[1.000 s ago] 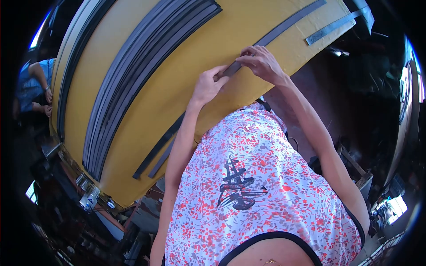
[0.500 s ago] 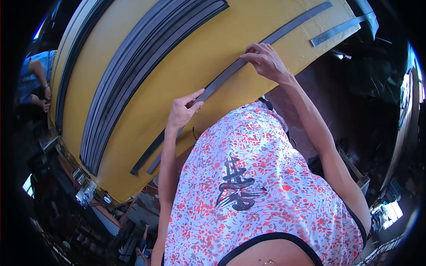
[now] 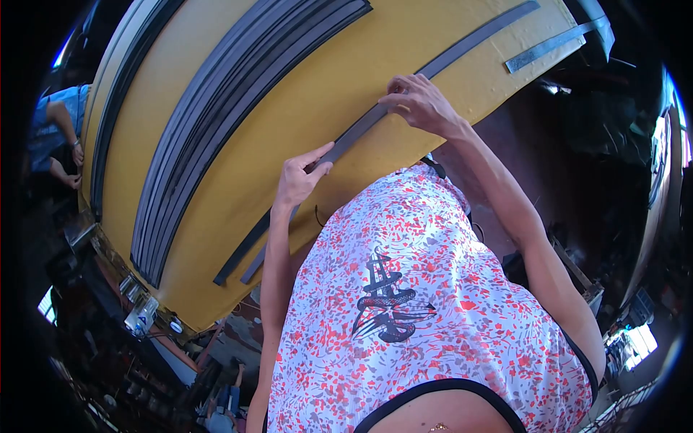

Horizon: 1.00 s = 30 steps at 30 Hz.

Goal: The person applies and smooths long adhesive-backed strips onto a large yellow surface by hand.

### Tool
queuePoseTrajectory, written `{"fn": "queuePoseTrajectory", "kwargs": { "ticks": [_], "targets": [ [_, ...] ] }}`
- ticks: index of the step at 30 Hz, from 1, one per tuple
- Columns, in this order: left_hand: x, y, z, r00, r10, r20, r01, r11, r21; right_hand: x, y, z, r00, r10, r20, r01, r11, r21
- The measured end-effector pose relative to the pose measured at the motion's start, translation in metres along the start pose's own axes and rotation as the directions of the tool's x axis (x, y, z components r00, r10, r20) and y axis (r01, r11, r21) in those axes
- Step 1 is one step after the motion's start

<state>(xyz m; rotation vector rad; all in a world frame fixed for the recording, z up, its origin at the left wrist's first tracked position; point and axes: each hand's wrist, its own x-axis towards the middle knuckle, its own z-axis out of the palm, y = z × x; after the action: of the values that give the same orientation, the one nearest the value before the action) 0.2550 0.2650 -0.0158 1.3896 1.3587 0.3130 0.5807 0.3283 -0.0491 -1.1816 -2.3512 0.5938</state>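
Note:
A long, narrow dark grey strip (image 3: 359,130) lies lengthwise on the yellow tabletop (image 3: 303,108), close to the edge nearest me. My left hand (image 3: 297,177) holds it with thumb and index finger at its two edges. Farther up the same strip, my right hand (image 3: 422,107) is closed with its fingertips pinching the strip, and the strip runs on beyond it toward the top right. Past my left wrist, a dark strip end (image 3: 238,260) shows on the table, partly hidden behind my forearm.
Several similar dark strips lie side by side in a bundle (image 3: 209,115) across the table. Another black strip (image 3: 108,144) runs along the far left. A flat metal-looking bar (image 3: 552,49) rests at the right corner. Another person's arm (image 3: 65,130) is at the far left edge.
My right hand has slid a little along the strip toward my left hand. My left hand stays nearly in place. The other person's hands have shifted slightly.

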Motion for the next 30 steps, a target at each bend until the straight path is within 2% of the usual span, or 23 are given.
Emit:
{"fn": "queuePoseTrajectory", "kwargs": {
  "ticks": [5, 7, 10, 17, 19, 30],
  "targets": [
    [0.002, 0.002, 0.0, 1.0, -0.013, 0.006, 0.013, 1.0, -0.003, -0.001, 0.0, 0.002, 1.0, -0.022, -0.017, 0.022, 1.0, -0.018],
    [0.003, 0.002, 0.001, 1.0, -0.004, -0.002, 0.004, 1.0, -0.001, -0.001, 0.002, 0.005, 0.996, -0.08, -0.04, 0.078, 0.996, -0.052],
    [0.002, 0.006, 0.001, 1.0, -0.012, -0.012, 0.012, 1.0, 0.018, 0.0, 0.0, 0.003, 0.998, -0.069, -0.01, 0.068, 0.996, -0.063],
    [0.006, -0.006, 0.001, 1.0, -0.018, -0.002, 0.018, 0.999, 0.036, 0.0, -0.007, 0.011, 0.995, -0.095, 0.02, 0.095, 0.995, -0.024],
    [0.005, -0.003, 0.001, 1.0, 0.003, -0.009, -0.003, 1.0, 0.013, 0.002, -0.01, 0.016, 0.989, -0.143, -0.026, 0.143, 0.99, -0.016],
    [0.006, 0.001, 0.001, 1.0, -0.012, 0.005, 0.012, 1.0, 0.019, 0.006, -0.016, 0.016, 0.993, -0.114, -0.001, 0.114, 0.993, 0.013]
  ]
}}
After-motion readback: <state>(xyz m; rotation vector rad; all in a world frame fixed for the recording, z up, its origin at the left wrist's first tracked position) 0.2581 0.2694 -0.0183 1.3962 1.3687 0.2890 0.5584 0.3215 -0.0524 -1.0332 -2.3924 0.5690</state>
